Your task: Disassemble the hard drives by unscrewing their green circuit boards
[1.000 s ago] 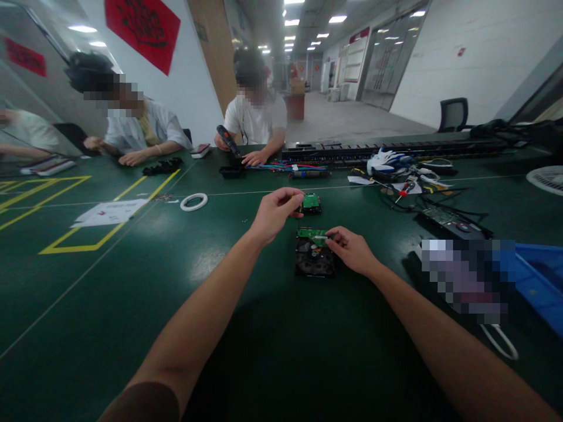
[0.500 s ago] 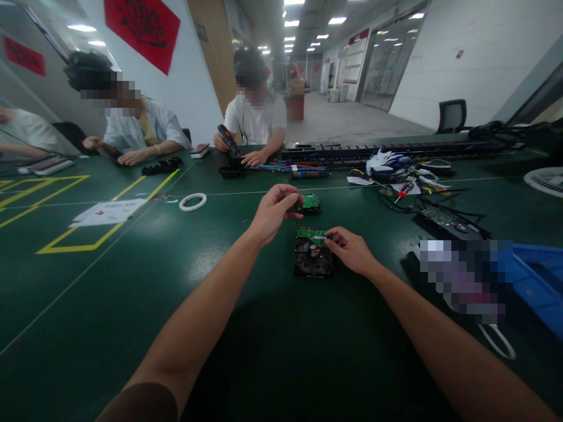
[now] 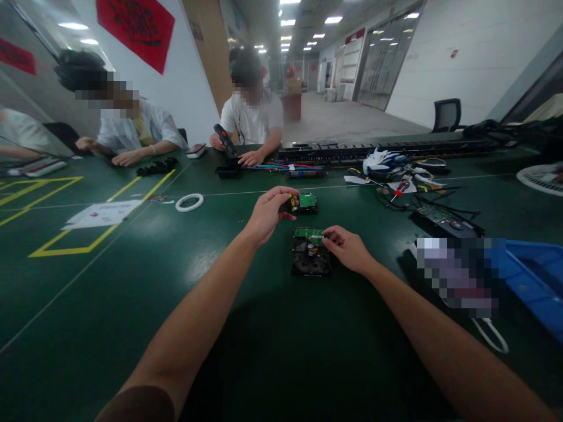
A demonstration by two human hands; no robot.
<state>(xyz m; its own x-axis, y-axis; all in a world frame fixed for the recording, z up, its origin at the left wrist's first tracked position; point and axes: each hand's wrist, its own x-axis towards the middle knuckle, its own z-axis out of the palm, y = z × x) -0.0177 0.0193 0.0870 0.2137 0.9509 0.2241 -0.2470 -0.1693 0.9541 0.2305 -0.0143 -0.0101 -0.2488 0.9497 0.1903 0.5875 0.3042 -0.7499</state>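
Note:
A hard drive [image 3: 311, 264] lies on the dark green table in front of me, with a green circuit board [image 3: 302, 233] across its far end. The fingertips of my right hand [image 3: 347, 249] are pinched at the board's right edge, beside a short pale strip; whether they grip it is unclear. My left hand [image 3: 269, 215] is raised just beyond and to the left, closed around a small black-and-yellow object [image 3: 288, 204], mostly covered by the fingers. Right behind that hand sits a second, smaller-looking drive [image 3: 308, 203] with a green board on top.
A white tape ring [image 3: 189, 203] and paper sheets [image 3: 103, 214] lie left. To the right are gloves [image 3: 382, 161], a red screwdriver [image 3: 399, 190], cables, another drive-like device [image 3: 448, 220] and a blue bin [image 3: 532, 281]. Across the table a co-worker [image 3: 250, 117] holds a power driver [image 3: 225, 140].
My left hand has turned slightly, so the black-and-yellow object now shows between its fingers. My right hand stays at the board's edge. The whole view has shifted a little.

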